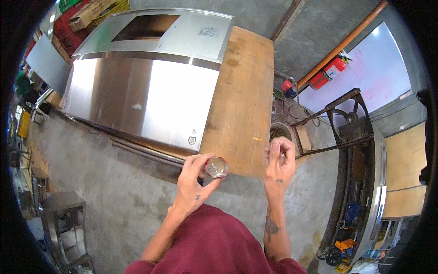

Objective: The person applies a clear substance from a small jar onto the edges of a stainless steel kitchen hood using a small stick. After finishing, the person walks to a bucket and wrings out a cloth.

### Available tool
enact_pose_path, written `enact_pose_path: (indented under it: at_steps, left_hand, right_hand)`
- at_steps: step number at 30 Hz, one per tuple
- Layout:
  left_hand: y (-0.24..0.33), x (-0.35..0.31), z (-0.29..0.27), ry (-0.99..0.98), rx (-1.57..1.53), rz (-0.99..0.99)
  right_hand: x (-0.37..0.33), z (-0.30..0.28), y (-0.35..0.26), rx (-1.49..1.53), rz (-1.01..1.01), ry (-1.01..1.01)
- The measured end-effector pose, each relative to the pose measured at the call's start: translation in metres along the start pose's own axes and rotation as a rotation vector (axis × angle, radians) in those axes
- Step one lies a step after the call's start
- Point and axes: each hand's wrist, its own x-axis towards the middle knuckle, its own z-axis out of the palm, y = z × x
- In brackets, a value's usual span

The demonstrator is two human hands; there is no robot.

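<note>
My left hand (194,182) is wrapped round a small round container (216,167) with a reddish rim. Its pale, shiny top or inside faces up, and I cannot tell whether liquid is in it. My right hand (279,164) is raised beside the right edge of the wooden table (242,91), its fingers curled together and a little blurred. What it pinches, if anything, I cannot make out. On the table, left of both hands, lies a large shiny sheet-metal hood or cabinet (146,100) with a rectangular opening in its far panel.
Beyond my right hand stand a bucket (280,131) and a dark metal frame (337,109). A red fire extinguisher (326,73) is by the wall. A long bench with tools (351,210) runs along the right. At lower left, a metal stand (64,223) rests on the concrete floor (118,205).
</note>
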Motion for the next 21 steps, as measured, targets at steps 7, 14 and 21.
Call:
enact_pose_path:
  at_steps: [7, 14, 21]
  left_hand:
    - [-0.052, 0.123, -0.045, 0.054, 0.043, -0.059]
    - [-0.085, 0.19, -0.067, 0.116, 0.043, -0.168]
    - [-0.087, 0.221, -0.065, 0.16, 0.128, -0.225]
  right_hand:
    - [0.142, 0.106, 0.058, 0.051, 0.059, 0.006]
    - [0.235, 0.177, 0.123, 0.028, 0.064, -0.035]
    - [0.301, 0.217, 0.161, 0.03, -0.027, -0.164]
